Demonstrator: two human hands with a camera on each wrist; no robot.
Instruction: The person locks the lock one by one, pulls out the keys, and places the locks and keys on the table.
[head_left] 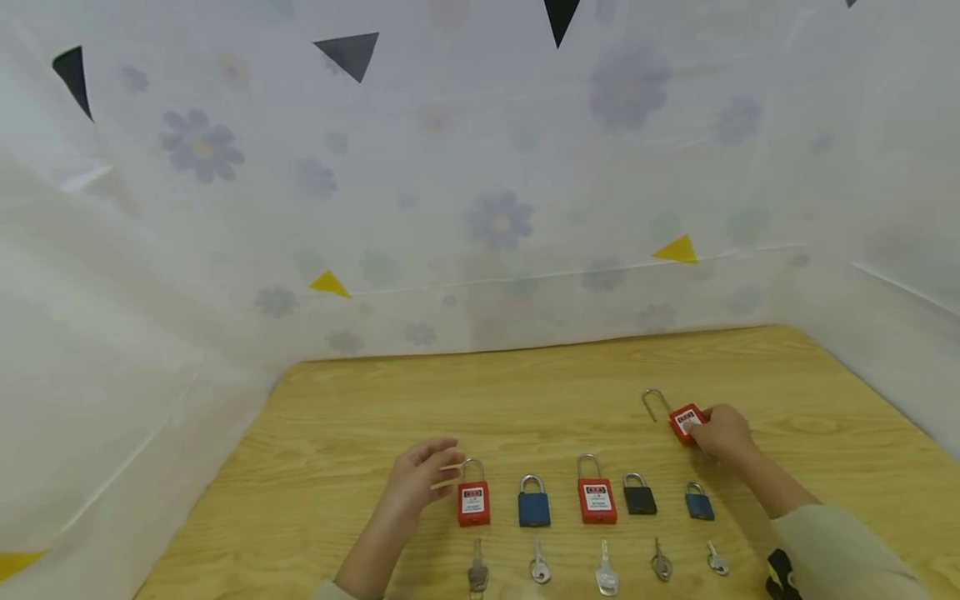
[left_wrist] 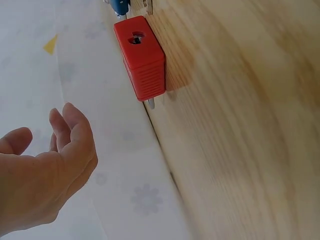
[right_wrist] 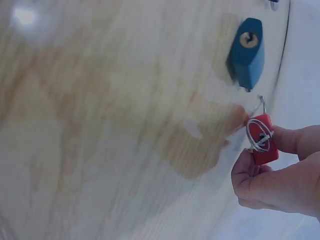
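My right hand (head_left: 726,433) pinches a red padlock (head_left: 685,422) with a white label between thumb and fingers, toward the right back of the table. Its shackle stands swung out of the body. In the right wrist view, a wire key ring (right_wrist: 248,131) hangs at the keyhole end of the held padlock (right_wrist: 266,154); the key itself is hard to make out. My left hand (head_left: 420,483) hovers with loosely bent fingers, holding nothing, just left of another red padlock (head_left: 473,504). That padlock's keyhole end faces the left wrist view.
Rightward in the row lie a blue padlock (head_left: 534,510), a red padlock (head_left: 597,502), a black padlock (head_left: 640,501) and a small blue padlock (head_left: 700,506). Several keys, including a left key (head_left: 477,575), lie in front. A flowered white curtain (head_left: 450,167) borders the wooden table (head_left: 375,408).
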